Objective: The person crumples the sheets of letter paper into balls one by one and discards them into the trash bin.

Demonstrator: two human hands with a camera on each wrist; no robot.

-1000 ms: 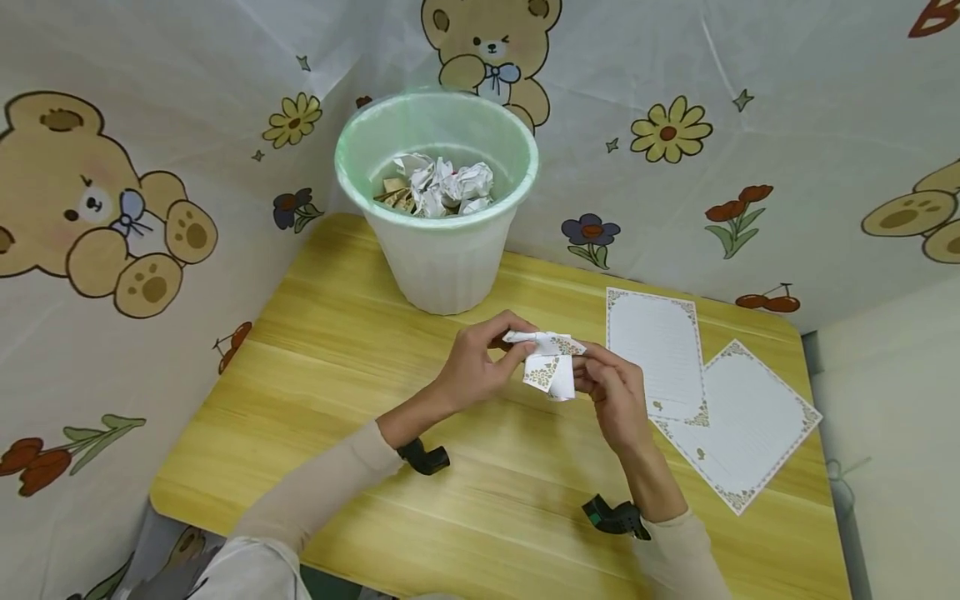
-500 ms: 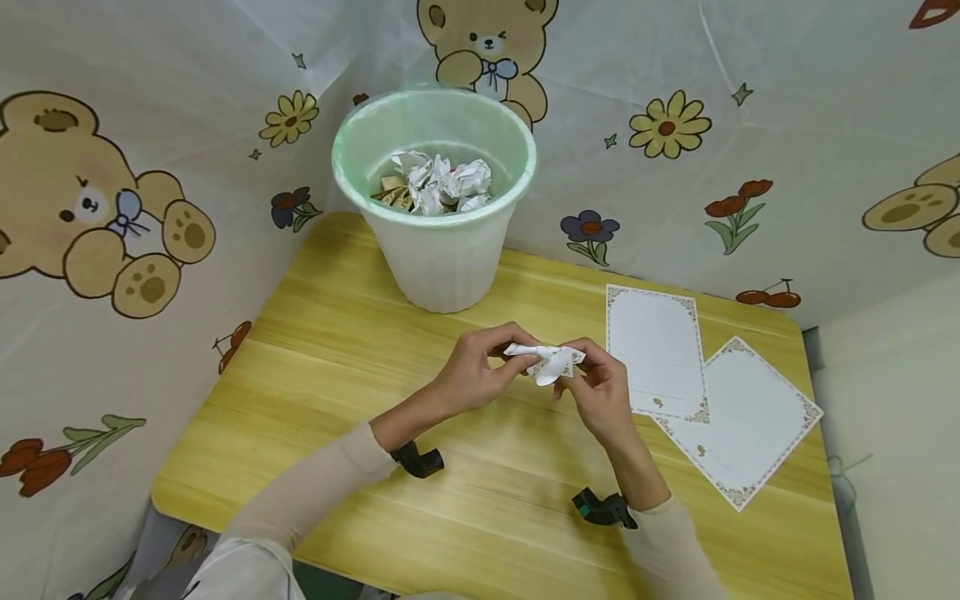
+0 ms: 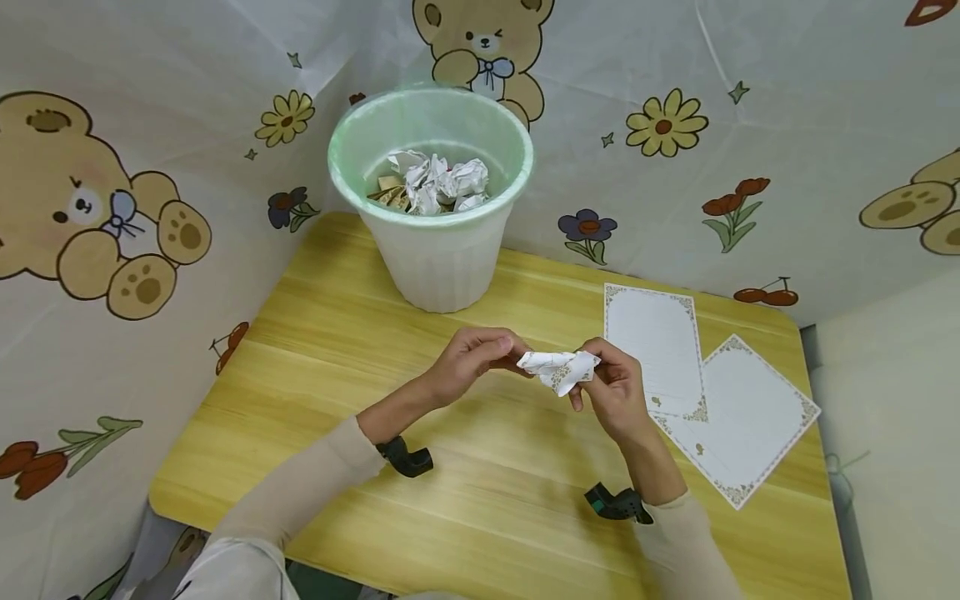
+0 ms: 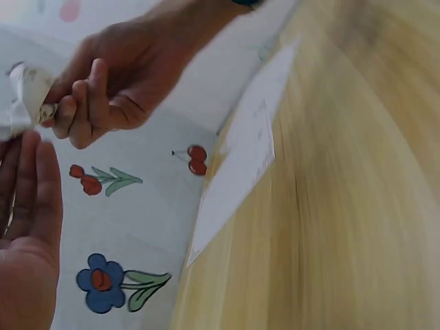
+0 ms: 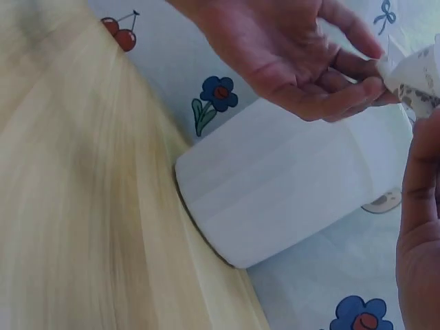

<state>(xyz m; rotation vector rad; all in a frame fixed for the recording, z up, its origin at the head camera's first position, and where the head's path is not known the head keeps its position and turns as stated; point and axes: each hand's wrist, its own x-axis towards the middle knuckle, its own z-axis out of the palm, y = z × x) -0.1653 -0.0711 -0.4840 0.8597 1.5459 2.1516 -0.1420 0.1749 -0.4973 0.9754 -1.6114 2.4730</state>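
Observation:
A small folded, twisted piece of white paper (image 3: 558,367) with a gold floral border is held above the middle of the table (image 3: 480,517). My right hand (image 3: 619,395) pinches its right end between thumb and fingers. At its other end, the fingertips of my left hand (image 3: 474,363) touch the paper while the thumb is lifted off it. In the left wrist view the left fingers (image 4: 47,192) lie nearly straight against the paper (image 4: 29,96). The right wrist view shows the paper (image 5: 418,77) at its right edge, between both hands.
A white bin (image 3: 442,267) with a pale green liner stands at the back, holding crumpled white paper (image 3: 442,179) and brownish scraps. Two bordered sheets, an upright one (image 3: 654,342) overlapping a slanted one (image 3: 750,425), lie at right. A bear-patterned cloth (image 3: 660,50) hangs behind.
The paper has been turned and twisted into a narrower shape. My left thumb has come off it and the left hand has loosened, while the right hand still grips and has shifted slightly right.

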